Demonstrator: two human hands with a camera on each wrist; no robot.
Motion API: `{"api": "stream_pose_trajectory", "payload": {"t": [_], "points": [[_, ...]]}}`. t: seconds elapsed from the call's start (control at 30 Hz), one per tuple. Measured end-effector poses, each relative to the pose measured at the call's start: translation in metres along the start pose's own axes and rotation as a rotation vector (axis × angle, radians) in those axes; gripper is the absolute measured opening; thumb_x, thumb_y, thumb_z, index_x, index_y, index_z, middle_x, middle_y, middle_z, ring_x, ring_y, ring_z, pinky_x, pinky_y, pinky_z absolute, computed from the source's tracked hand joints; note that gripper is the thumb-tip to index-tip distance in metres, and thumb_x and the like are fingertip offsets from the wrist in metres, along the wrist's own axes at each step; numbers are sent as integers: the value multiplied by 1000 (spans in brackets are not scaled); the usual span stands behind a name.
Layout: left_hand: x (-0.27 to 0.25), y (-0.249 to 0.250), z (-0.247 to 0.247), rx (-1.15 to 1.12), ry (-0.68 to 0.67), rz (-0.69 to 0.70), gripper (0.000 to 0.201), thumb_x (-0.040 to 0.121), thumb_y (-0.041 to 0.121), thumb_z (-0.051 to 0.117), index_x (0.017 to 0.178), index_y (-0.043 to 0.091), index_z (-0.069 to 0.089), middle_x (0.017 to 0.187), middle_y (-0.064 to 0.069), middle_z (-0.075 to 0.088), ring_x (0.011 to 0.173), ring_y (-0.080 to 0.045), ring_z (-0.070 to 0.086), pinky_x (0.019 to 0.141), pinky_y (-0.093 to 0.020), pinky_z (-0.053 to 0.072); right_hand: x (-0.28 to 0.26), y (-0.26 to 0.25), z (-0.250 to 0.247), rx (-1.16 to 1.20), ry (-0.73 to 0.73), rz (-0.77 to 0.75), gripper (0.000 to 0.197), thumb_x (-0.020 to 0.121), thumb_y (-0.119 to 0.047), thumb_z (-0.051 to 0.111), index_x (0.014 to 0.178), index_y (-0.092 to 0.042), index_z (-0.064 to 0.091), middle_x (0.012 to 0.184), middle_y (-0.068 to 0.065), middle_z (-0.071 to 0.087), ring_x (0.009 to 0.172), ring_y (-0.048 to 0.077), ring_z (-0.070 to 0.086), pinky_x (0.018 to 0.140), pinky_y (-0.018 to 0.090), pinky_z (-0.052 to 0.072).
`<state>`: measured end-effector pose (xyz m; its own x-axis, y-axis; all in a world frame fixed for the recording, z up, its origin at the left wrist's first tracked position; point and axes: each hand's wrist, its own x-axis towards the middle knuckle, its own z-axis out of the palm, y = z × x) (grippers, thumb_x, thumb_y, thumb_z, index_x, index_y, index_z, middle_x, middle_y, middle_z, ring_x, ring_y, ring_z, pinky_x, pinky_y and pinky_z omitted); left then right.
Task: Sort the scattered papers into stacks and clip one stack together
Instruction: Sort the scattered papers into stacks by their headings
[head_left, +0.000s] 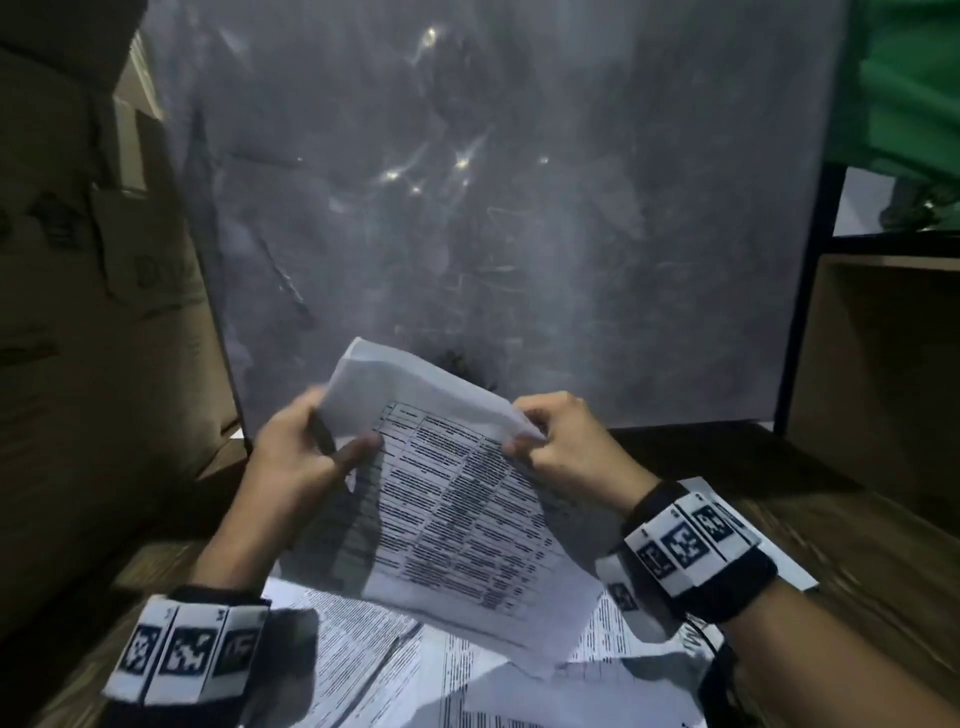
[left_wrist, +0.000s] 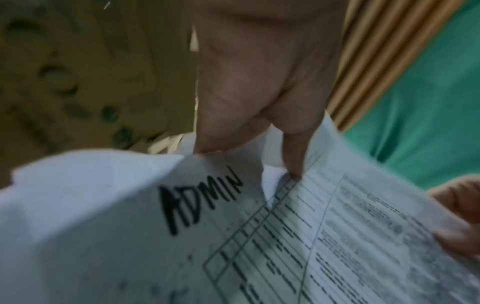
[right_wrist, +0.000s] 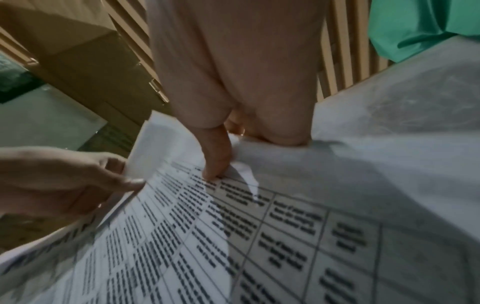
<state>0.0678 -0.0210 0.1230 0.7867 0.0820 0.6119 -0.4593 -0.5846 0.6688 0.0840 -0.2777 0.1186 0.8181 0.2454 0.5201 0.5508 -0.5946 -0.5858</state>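
A person held a printed sheet (head_left: 457, 499) in the air above a wooden table (head_left: 810, 525), at the centre of the head view. The left hand (head_left: 298, 457) pinched the sheet's edge at 9 o'clock, thumb on top and fingers curled behind. The right hand (head_left: 566, 441) pinched the edge at 2 o'clock, fingers clamped on the paper. The sheet's top was folded back toward 12 o'clock. It carried a table of text, and the left wrist view showed "ADMIN" handwritten near the left thumb (left_wrist: 215, 127). More papers (head_left: 395, 670) lay scattered on the table at 6 o'clock, under the sheet. A cardboard box (head_left: 93, 332) stood at 9 o'clock, and a grey panel (head_left: 493, 208) at 12 o'clock.
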Motion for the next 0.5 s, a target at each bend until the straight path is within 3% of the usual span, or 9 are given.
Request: {"api": "stream_pose_trajectory", "payload": {"t": [0.03,0.07,0.1,0.17,0.23,0.27,0.33,0.43,0.5], "points": [[0,-14,5,-86,-27,-38,18,78,11,79,81,26,70,66,13,69,72,-14,62,53,-13,44,-1,-1,1,-21,16,-19,9,75,-7,66,69,-4,60,63,1,53,60,10,46,53,27,35],[-3,-26,8,-143,-21,-69,16,79,14,78,70,24,69,56,12,67,61,-9,59,46,-11,41,-2,0,-1,-38,50,-17,5,75,-11,69,76,-9,65,67,-1,59,63,10,51,56,27,40],[-8,-37,11,-197,-9,-98,14,77,24,79,68,22,68,55,12,68,58,-8,58,45,-11,42,-4,7,-5,-56,101,13,18,73,-16,74,90,-15,69,76,-2,64,69,11,57,62,27,45],[-21,-50,12,-271,47,-150,31,64,47,73,74,19,68,61,13,72,58,-9,62,48,-17,47,-14,30,-15,-80,207,142,56,66,-23,83,118,-23,62,95,-1,66,85,13,62,76,26,49],[-32,-59,10,-341,99,-175,51,56,59,70,81,15,67,67,10,75,57,-8,67,48,-20,50,-31,56,-21,76,245,282,78,63,-18,90,131,-19,51,110,2,62,93,12,61,83,25,50],[-37,-60,9,-387,110,-186,58,53,61,72,85,13,67,71,7,77,58,-9,70,49,-21,51,-41,66,-21,257,221,351,79,63,-11,89,130,-16,49,116,5,62,96,12,63,86,26,51],[-46,-62,10,-493,81,-204,68,51,65,77,92,12,65,80,1,78,65,-15,74,51,-23,55,-58,80,-11,602,123,456,72,63,-10,88,126,-8,53,121,16,66,102,26,67,93,42,55],[-48,-53,17,-475,101,-191,56,56,61,69,91,18,64,78,2,77,68,-12,74,53,-25,53,-64,80,7,660,192,408,62,71,-27,83,122,0,60,114,19,71,104,33,69,91,47,56],[-47,-47,21,-477,151,-181,54,54,59,65,91,20,62,74,4,74,65,-3,71,50,-16,50,-57,75,9,576,314,396,39,83,-12,73,119,0,62,109,15,72,102,31,69,92,48,55]]}}
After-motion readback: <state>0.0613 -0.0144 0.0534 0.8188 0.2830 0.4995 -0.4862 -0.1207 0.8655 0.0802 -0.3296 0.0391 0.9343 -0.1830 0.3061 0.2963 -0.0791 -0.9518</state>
